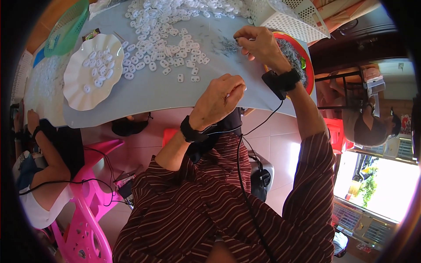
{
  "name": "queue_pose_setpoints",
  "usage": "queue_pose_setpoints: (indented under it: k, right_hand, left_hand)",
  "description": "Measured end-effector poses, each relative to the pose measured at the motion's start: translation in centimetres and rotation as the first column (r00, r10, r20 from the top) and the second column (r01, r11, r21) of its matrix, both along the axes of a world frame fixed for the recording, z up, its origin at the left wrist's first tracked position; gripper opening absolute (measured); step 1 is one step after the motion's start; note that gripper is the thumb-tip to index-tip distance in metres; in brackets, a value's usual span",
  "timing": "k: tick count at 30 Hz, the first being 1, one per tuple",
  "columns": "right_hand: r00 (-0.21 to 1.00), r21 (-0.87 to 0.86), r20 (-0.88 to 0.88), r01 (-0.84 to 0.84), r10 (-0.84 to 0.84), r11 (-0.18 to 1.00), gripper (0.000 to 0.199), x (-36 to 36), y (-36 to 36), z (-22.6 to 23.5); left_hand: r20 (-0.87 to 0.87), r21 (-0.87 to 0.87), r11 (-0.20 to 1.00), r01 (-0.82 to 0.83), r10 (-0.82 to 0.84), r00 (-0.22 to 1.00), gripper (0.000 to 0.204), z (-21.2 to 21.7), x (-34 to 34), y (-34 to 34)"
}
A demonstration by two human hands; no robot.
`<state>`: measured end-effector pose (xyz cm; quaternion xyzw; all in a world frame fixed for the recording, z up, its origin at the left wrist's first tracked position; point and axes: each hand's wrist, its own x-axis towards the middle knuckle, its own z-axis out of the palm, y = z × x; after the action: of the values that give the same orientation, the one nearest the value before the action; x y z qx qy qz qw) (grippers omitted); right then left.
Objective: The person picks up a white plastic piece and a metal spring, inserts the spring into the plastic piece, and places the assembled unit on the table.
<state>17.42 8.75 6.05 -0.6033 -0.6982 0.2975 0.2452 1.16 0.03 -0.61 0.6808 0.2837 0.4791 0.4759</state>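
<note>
Hands pinched narrow: left hand (221, 97) holds something hidden, right hand (258, 41) picks metal pins (228, 46), easily spilled off table (144, 92).

A small flat wrapper (90, 34), dark with red and green patches, lies on the grey table far to the left of both hands, just above the white scalloped plate (93, 71). No signs or screens show.
</note>
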Motion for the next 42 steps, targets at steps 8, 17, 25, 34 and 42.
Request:
queue_pose_setpoints:
  k: [8,17,25,34,42]
  right_hand:
    - [0.958,0.173,0.190,-0.249,0.215,0.953,0.019,-0.2,0.3,-2.1]
    - [0.971,0.268,0.166,-0.215,0.175,0.939,0.016,-0.7,-0.1,-2.9]
    - [0.991,0.353,0.064,-0.133,0.118,0.926,0.017,-0.6,-1.1,-2.2]
    - [0.993,0.158,-0.100,0.081,-0.066,0.984,0.014,0.6,-8.5,-0.7]
    - [0.999,0.276,-0.013,-0.036,0.041,0.961,0.016,1.0,-11.4,-3.0]
  left_hand:
    - [0.005,0.024,1.000,-0.017,0.017,1.000,0.008,0.0,0.4,0.1]
    - [-0.004,0.016,1.000,-0.018,0.018,1.000,0.010,0.0,0.2,-0.1]
    - [-0.049,0.000,1.000,-0.019,0.019,0.999,0.009,0.2,0.2,0.0]
    - [0.094,-0.079,0.995,-0.064,0.071,0.993,0.011,0.1,-0.4,-0.2]
    - [-0.033,0.013,0.993,-0.121,0.121,0.992,0.009,0.6,-0.4,-1.1]
